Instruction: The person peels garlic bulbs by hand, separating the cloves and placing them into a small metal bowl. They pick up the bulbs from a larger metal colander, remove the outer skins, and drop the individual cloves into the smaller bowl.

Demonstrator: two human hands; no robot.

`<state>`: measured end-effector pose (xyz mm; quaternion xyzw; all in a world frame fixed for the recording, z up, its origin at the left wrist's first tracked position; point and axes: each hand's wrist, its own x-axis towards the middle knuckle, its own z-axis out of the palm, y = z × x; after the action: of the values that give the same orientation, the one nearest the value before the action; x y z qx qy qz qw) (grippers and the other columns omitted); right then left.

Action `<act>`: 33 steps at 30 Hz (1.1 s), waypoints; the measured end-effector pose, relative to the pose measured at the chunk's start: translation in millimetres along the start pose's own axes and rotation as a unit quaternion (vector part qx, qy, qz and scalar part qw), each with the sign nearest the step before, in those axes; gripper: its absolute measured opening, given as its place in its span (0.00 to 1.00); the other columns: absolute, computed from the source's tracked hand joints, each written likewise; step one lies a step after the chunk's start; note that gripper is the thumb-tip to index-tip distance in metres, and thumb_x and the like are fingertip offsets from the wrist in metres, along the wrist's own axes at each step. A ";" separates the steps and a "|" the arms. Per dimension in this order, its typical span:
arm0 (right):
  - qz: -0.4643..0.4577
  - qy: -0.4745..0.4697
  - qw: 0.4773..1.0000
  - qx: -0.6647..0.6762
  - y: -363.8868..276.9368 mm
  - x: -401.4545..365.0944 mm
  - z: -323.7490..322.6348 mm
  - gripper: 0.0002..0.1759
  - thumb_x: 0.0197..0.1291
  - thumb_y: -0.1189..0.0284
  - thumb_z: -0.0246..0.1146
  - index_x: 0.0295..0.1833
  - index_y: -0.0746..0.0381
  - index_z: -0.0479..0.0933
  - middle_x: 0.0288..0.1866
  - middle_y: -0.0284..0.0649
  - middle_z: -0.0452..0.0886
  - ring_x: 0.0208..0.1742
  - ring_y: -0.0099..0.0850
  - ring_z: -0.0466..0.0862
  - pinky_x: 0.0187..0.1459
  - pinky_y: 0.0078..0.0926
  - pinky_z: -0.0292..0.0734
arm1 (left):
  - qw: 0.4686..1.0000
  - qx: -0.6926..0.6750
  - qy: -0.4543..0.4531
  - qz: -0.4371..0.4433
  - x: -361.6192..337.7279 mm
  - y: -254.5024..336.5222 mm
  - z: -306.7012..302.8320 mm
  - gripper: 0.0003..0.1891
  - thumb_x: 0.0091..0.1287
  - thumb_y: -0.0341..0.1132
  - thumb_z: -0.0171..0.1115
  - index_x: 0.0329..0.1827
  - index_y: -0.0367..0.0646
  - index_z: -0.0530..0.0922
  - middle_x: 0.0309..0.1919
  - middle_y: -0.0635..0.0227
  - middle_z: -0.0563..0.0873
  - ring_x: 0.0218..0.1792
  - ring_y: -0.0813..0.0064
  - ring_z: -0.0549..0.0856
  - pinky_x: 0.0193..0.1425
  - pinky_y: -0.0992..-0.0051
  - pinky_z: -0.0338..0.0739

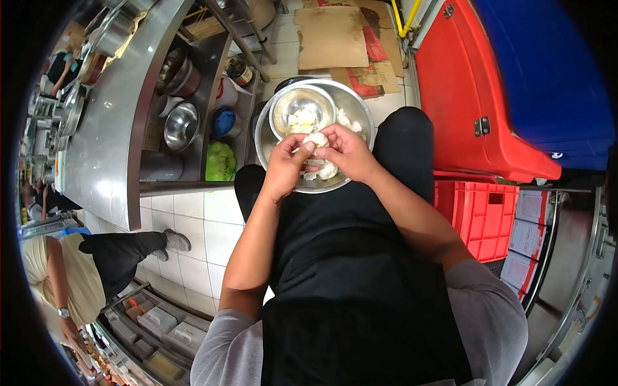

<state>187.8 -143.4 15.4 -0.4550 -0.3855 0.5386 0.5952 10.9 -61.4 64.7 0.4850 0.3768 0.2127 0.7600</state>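
My left hand (288, 164) and my right hand (348, 153) meet over a large metal bowl (365, 112). Between their fingers they hold a white garlic bulb (316, 139), pinched from both sides. Inside the large bowl, a smaller metal bowl (298, 96) contains pale peeled cloves (302, 118). More garlic (327, 170) lies in the large bowl just below my hands, and other white pieces (347, 121) rest to the right of the small bowl. My fingers partly cover the garlic they hold.
A steel table (116, 109) with shelves of bowls stands at left. A person (64, 276) in a light shirt is at lower left. Cardboard (331, 38) lies on the floor ahead. At right are a red container (457, 90) and a red crate (486, 219).
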 end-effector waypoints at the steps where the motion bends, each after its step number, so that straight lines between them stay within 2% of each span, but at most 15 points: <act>1: -0.032 -0.008 0.999 -0.001 4.0 0.1 2.7 0.13 0.75 0.78 0.70 0.58 0.66 0.76 0.52 0.40 0.88 0.47 0.20 0.87 0.49 0.23 0.84 | 1.000 0.025 -0.008 0.005 -1.3 3.2 1.7 0.14 0.81 0.36 0.69 0.61 0.37 0.82 0.49 0.66 0.90 0.47 0.76 0.91 0.44 0.77 0.88; 4: -0.067 -0.005 0.997 -0.044 3.4 -3.2 7.9 0.11 0.75 0.77 0.67 0.56 0.65 0.73 0.50 0.40 0.88 0.45 0.21 0.87 0.45 0.26 0.83 | 0.995 0.079 -0.024 0.046 0.7 1.8 0.1 0.13 0.80 0.37 0.70 0.58 0.37 0.83 0.44 0.67 0.91 0.41 0.78 0.90 0.42 0.77 0.86; 9: -0.104 0.004 0.982 -0.157 -12.5 -9.5 8.7 0.09 0.74 0.78 0.62 0.54 0.64 0.71 0.42 0.39 0.85 0.42 0.23 0.86 0.41 0.30 0.82 | 0.996 0.056 -0.061 0.029 6.1 -3.2 0.8 0.12 0.81 0.37 0.69 0.55 0.36 0.84 0.40 0.66 0.90 0.38 0.79 0.88 0.42 0.77 0.84; 11: -0.176 0.016 0.960 -0.218 -16.6 -8.2 9.3 0.07 0.74 0.77 0.55 0.54 0.64 0.73 0.36 0.38 0.81 0.35 0.24 0.82 0.39 0.30 0.80 | 0.997 0.041 -0.056 0.025 7.2 -4.1 1.9 0.12 0.81 0.37 0.69 0.55 0.35 0.84 0.39 0.67 0.90 0.37 0.79 0.88 0.41 0.77 0.83; 17: -0.072 0.008 0.993 -0.091 -19.9 2.1 3.9 0.14 0.78 0.71 0.48 0.57 0.62 0.77 0.36 0.33 0.80 0.30 0.22 0.74 0.34 0.24 0.76 | 0.995 -0.073 -0.061 0.003 10.8 -4.2 -3.4 0.13 0.84 0.38 0.63 0.57 0.36 0.83 0.45 0.65 0.90 0.38 0.75 0.88 0.42 0.76 0.85; 18: -0.072 0.008 0.993 -0.091 -19.3 5.3 2.1 0.14 0.78 0.71 0.48 0.57 0.62 0.77 0.36 0.33 0.80 0.30 0.22 0.74 0.34 0.24 0.76 | 0.991 -0.111 -0.067 -0.009 12.7 -2.3 -7.2 0.13 0.85 0.38 0.60 0.59 0.36 0.83 0.47 0.64 0.90 0.38 0.74 0.89 0.42 0.75 0.85; 20: 0.049 -0.038 0.993 0.104 -18.2 15.4 -2.7 0.14 0.79 0.70 0.49 0.57 0.61 0.79 0.39 0.32 0.80 0.33 0.20 0.75 0.38 0.23 0.76 | 0.986 -0.147 -0.072 -0.021 15.3 3.0 -16.3 0.13 0.86 0.38 0.58 0.60 0.37 0.82 0.49 0.63 0.89 0.39 0.73 0.89 0.42 0.74 0.86; 21: 0.047 -0.038 0.993 0.105 -22.3 21.0 -2.6 0.14 0.79 0.70 0.49 0.57 0.61 0.79 0.39 0.32 0.80 0.33 0.20 0.75 0.38 0.23 0.76 | 0.988 -0.138 -0.062 -0.025 16.9 6.5 -21.5 0.13 0.86 0.38 0.57 0.60 0.38 0.82 0.49 0.64 0.89 0.40 0.72 0.89 0.42 0.73 0.86; 23: 0.042 -0.024 0.999 -0.005 -30.8 33.9 -1.9 0.13 0.81 0.70 0.53 0.62 0.61 0.77 0.43 0.33 0.80 0.38 0.20 0.77 0.43 0.23 0.77 | 0.991 -0.119 -0.042 -0.035 22.2 12.7 -29.5 0.13 0.85 0.39 0.56 0.60 0.42 0.82 0.48 0.66 0.88 0.42 0.70 0.89 0.42 0.72 0.87; 24: 0.020 -0.010 0.998 -0.058 -34.8 40.3 -2.7 0.13 0.78 0.73 0.61 0.62 0.63 0.74 0.47 0.35 0.81 0.44 0.20 0.79 0.48 0.25 0.79 | 0.993 -0.094 0.004 -0.066 26.3 17.3 -30.1 0.14 0.83 0.42 0.59 0.59 0.43 0.84 0.45 0.71 0.87 0.41 0.74 0.88 0.40 0.73 0.83; 25: 0.018 -0.012 0.998 -0.057 -32.7 50.2 -9.2 0.13 0.78 0.73 0.61 0.62 0.63 0.74 0.47 0.35 0.81 0.44 0.20 0.79 0.48 0.25 0.79 | 0.994 -0.093 0.005 -0.064 32.3 21.0 -29.8 0.14 0.83 0.42 0.59 0.59 0.43 0.84 0.45 0.71 0.87 0.41 0.74 0.88 0.40 0.73 0.83; 27: 0.013 -0.114 0.992 -0.059 -20.2 73.9 -24.2 0.16 0.74 0.74 0.67 0.60 0.64 0.72 0.47 0.35 0.81 0.47 0.21 0.80 0.49 0.27 0.80 | 0.998 0.055 0.029 0.004 42.8 27.7 -28.1 0.16 0.83 0.46 0.62 0.60 0.44 0.86 0.45 0.74 0.88 0.41 0.79 0.87 0.38 0.74 0.79; 28: -0.017 -0.133 0.987 -0.082 -15.1 81.9 -26.4 0.14 0.75 0.75 0.65 0.59 0.59 0.70 0.43 0.31 0.80 0.42 0.17 0.75 0.43 0.21 0.71 | 0.993 0.109 0.040 0.018 41.3 39.3 -16.3 0.18 0.83 0.47 0.65 0.62 0.43 0.86 0.44 0.74 0.89 0.38 0.84 0.85 0.38 0.76 0.77; 32: -0.023 -0.118 0.987 -0.105 -12.6 81.0 -32.7 0.14 0.77 0.71 0.67 0.59 0.58 0.70 0.43 0.32 0.81 0.41 0.16 0.75 0.41 0.21 0.71 | 0.985 0.168 -0.007 0.020 58.6 32.6 -18.9 0.19 0.79 0.44 0.71 0.64 0.41 0.86 0.43 0.71 0.91 0.35 0.83 0.84 0.36 0.78 0.79; 33: 0.015 -0.092 0.991 -0.093 -18.0 78.6 -31.2 0.14 0.78 0.68 0.66 0.59 0.58 0.70 0.41 0.32 0.81 0.38 0.17 0.75 0.38 0.21 0.72 | 0.991 0.131 0.015 0.025 61.7 27.9 -18.4 0.17 0.80 0.43 0.70 0.62 0.40 0.86 0.42 0.71 0.91 0.35 0.83 0.84 0.36 0.79 0.79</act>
<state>232.2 -69.5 21.1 -0.4627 -0.4802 0.5485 0.5043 36.4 3.9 62.6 0.5861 0.4009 0.1876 0.6786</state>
